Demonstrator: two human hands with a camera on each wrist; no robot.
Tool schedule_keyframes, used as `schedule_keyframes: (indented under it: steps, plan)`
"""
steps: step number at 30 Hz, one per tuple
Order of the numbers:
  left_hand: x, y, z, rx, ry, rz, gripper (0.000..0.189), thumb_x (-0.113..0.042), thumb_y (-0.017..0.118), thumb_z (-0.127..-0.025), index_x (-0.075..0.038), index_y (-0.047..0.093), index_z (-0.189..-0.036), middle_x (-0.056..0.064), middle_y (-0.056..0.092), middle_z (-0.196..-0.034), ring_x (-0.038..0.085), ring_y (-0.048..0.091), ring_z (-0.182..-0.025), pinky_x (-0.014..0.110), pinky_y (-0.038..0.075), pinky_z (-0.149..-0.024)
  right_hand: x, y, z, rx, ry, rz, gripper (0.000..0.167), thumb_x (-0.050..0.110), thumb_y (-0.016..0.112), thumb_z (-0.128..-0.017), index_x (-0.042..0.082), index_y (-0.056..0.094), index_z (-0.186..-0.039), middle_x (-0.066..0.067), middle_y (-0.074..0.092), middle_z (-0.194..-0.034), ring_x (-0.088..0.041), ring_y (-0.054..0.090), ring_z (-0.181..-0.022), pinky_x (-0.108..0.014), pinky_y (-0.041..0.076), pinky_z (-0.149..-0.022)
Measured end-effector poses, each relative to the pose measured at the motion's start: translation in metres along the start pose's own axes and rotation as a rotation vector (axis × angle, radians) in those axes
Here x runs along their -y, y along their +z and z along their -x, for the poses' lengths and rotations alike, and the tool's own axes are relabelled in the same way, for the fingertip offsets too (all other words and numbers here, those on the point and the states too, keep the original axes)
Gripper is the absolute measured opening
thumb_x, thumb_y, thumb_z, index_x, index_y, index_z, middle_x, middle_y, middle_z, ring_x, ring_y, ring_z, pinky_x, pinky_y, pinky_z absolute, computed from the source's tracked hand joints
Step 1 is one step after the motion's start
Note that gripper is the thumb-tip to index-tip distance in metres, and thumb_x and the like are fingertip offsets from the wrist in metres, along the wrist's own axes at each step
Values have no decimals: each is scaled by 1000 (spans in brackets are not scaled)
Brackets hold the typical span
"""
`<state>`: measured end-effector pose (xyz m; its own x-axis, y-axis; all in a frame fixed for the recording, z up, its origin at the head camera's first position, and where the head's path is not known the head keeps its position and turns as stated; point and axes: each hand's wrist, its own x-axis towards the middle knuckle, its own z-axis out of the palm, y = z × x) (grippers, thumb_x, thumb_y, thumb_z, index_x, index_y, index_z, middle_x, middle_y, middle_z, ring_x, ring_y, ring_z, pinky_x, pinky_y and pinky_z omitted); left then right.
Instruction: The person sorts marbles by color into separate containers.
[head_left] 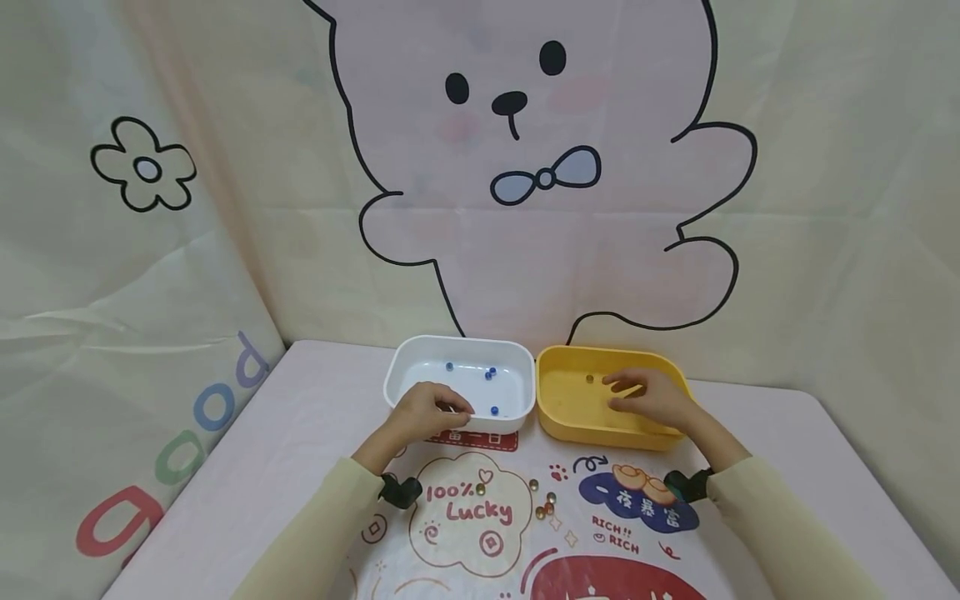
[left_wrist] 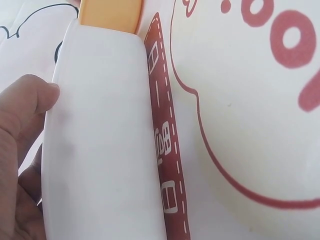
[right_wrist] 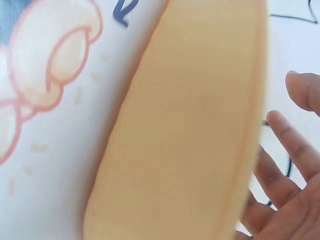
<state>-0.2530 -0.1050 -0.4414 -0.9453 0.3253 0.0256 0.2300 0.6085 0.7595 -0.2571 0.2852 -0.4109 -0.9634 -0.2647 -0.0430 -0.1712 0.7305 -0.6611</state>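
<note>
In the head view, my left hand is over the front left of a white tray, its fingers bent toward the thumb. Whether anything sits between them is hidden. The left wrist view shows the thumb at the tray's rim. Several small blue beads lie in this tray. Above a yellow tray, my right hand has its fingers spread apart, with nothing seen between them. One amber bead rests inside the yellow tray, left of the fingertips.
Several amber beads lie on the printed tablecloth in front of the trays. Both trays stand side by side near the table's back edge. Behind them hangs a cloth backdrop with a bear drawing.
</note>
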Motion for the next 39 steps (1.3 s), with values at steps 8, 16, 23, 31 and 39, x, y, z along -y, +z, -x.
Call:
schedule_keyframes:
  steps: [8, 16, 23, 31, 39]
  plan:
    - [-2, 1, 1, 9, -7, 4, 6, -30, 76, -80, -28, 76, -86, -10, 70, -89, 14, 57, -82, 29, 49, -68, 20, 1, 25, -66, -64, -17, 39, 24, 72, -85, 8, 64, -118, -18, 66, -116, -27, 63, -97, -31, 55, -80]
    - [1, 1, 0, -1, 4, 2, 6, -30, 77, -80, -28, 76, -86, -10, 70, -87, 13, 57, -80, 29, 48, -69, 41, 17, 46, -134, -115, -39, 30, 23, 73, -83, 13, 69, -111, -14, 70, -105, -21, 62, -87, -23, 53, -72]
    - [2, 2, 2, 4, 2, 5, 6, -30, 76, -81, -27, 76, -87, -9, 70, -88, 13, 57, -81, 29, 48, -69, 55, 39, 58, -90, -142, -109, 26, 18, 73, -84, 15, 69, -110, -10, 70, -104, -20, 62, -86, -25, 54, -72]
    - [-1, -1, 0, -11, 0, -8, 8, -30, 76, -81, -26, 77, -88, -10, 70, -88, 14, 57, -82, 29, 47, -71, 71, 61, 62, -7, -108, -159, 25, 22, 72, -85, 12, 69, -108, -8, 68, -100, -20, 59, -83, -22, 53, -69]
    - [-2, 0, 0, -1, -11, 0, 9, -28, 76, -81, -24, 77, -89, -10, 71, -88, 14, 57, -83, 30, 47, -70, 73, 82, 65, 116, -105, -92, 18, 20, 70, -86, 14, 71, -103, 4, 65, -89, -16, 56, -75, -22, 48, -63]
